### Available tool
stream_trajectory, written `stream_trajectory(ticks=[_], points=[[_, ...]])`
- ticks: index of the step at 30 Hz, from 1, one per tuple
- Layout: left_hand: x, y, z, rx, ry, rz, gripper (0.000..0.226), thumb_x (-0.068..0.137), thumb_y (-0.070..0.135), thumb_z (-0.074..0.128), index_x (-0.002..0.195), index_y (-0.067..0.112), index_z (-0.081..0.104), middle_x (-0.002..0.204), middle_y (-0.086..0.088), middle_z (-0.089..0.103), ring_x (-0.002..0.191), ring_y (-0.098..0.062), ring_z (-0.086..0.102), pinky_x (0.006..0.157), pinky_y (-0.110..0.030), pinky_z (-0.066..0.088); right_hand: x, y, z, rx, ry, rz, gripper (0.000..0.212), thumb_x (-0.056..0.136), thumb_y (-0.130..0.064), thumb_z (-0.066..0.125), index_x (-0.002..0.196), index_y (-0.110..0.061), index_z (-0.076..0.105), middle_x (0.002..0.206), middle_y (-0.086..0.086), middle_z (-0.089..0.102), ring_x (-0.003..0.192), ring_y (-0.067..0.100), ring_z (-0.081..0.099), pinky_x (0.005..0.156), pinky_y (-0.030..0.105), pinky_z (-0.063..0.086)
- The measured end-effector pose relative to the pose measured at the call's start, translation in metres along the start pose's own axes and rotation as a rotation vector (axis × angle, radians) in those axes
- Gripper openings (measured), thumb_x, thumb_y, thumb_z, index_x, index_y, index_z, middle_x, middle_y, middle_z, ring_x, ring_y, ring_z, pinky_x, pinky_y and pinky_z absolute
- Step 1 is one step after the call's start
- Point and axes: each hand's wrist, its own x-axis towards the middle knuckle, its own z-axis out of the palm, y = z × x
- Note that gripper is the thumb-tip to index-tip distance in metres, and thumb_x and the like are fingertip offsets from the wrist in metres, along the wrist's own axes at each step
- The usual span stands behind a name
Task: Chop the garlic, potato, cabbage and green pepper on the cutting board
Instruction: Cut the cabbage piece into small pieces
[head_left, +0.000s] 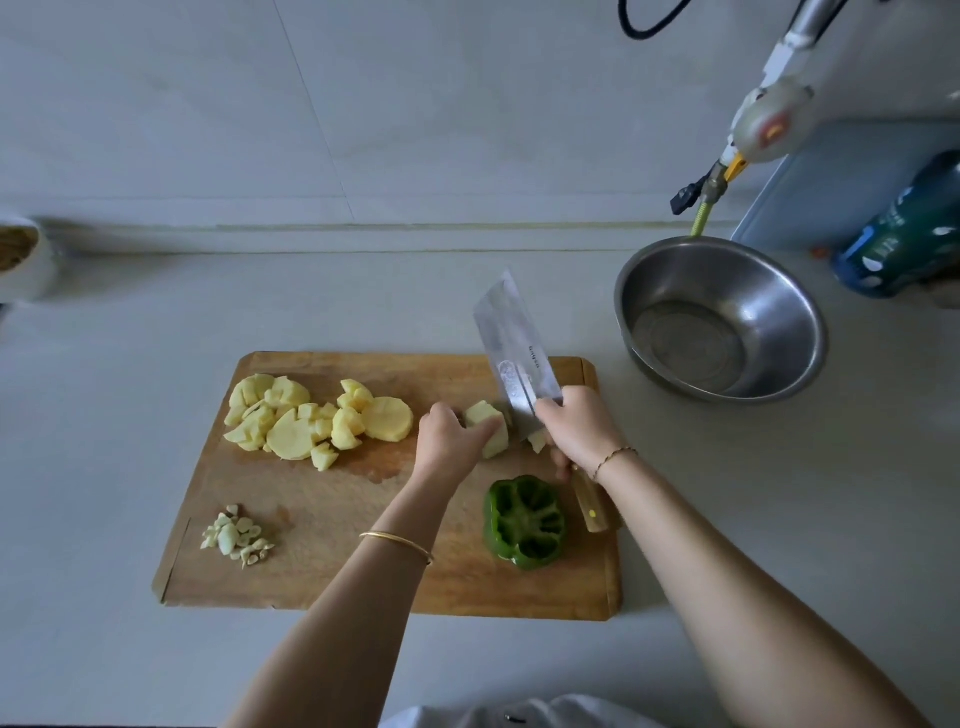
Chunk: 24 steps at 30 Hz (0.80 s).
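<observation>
- Potato piece (484, 414): middle covered by the curled fingers of my left hand (449, 439); its full shape cannot be told.
- Cleaver (514, 353): heel of the blade hidden behind the potato piece and my right hand (576, 426). Handle mostly buried in my grip, only the butt shows. Blade lettering too small to read.
- Container (21, 260): cut off by the left edge, blurred, contents unclear.
- Bottle (904, 239): cut off by the right edge, label unreadable.
- Black cable (649, 23): cut off by the top edge.
- White cloth (519, 714): cut off by the bottom edge.
</observation>
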Motion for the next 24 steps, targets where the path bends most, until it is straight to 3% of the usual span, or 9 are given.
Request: stream_trajectory(ticks=[3,7,12,15,20,24], points=[[0.003,0.003,0.0,-0.014,-0.001,0.024,0.048,0.079,0.039,0.073,0.11,0.006,0.056,0.106,-0.007,0.06,0.085,-0.017,0.059,0.058,-0.023,0.045,0.001,-0.003,-0.014,0.136,-0.013,0.044,0.017,0.089,-0.009,0.04,0.072,-0.008,0.042,0.056,0.012,0.041,0.028,0.017,0.035,0.036,0.024,0.038],[0.004,0.009,0.0,-0.075,-0.001,0.035,0.045,0.08,0.031,0.075,0.112,0.007,0.056,0.104,-0.005,0.062,0.091,-0.019,0.061,0.077,-0.033,0.054,0.0,-0.005,-0.027,0.163,-0.074,0.088,0.019,0.089,-0.009,0.04,0.07,-0.01,0.039,0.056,0.007,0.041,0.029,0.013,0.032,0.035,0.022,0.038],[0.005,0.009,-0.001,-0.154,-0.02,-0.003,0.046,0.078,0.028,0.077,0.113,0.007,0.056,0.102,-0.004,0.062,0.091,-0.019,0.062,0.078,-0.034,0.056,-0.008,-0.005,-0.03,0.111,-0.06,0.029,0.013,0.089,-0.009,0.04,0.077,-0.007,0.042,0.06,0.012,0.042,0.03,0.017,0.037,0.035,0.024,0.039],[0.003,0.009,-0.001,-0.174,-0.016,-0.019,0.044,0.079,0.028,0.077,0.112,0.009,0.055,0.102,-0.005,0.062,0.09,-0.018,0.06,0.07,-0.028,0.051,-0.016,-0.006,-0.028,0.033,-0.052,-0.016,0.013,0.091,-0.011,0.04,0.084,-0.002,0.047,0.06,0.014,0.047,0.03,0.019,0.042,0.038,0.026,0.04],[0.001,0.01,-0.001,-0.199,-0.006,-0.041,0.043,0.08,0.029,0.076,0.112,0.009,0.055,0.103,-0.005,0.062,0.091,-0.019,0.06,0.071,-0.027,0.05,-0.026,-0.01,-0.015,-0.074,-0.051,-0.049,0.02,0.094,-0.017,0.038,0.074,-0.014,0.041,0.058,0.01,0.047,0.03,0.018,0.043,0.036,0.025,0.041],[0.001,0.012,-0.001,-0.214,-0.002,-0.065,0.041,0.079,0.029,0.076,0.109,0.01,0.054,0.1,-0.005,0.062,0.089,-0.019,0.06,0.065,-0.024,0.049,-0.029,-0.011,-0.008,-0.102,-0.04,-0.046,0.022,0.095,-0.018,0.037,0.073,-0.012,0.041,0.06,0.009,0.049,0.028,0.017,0.044,0.035,0.028,0.043]])
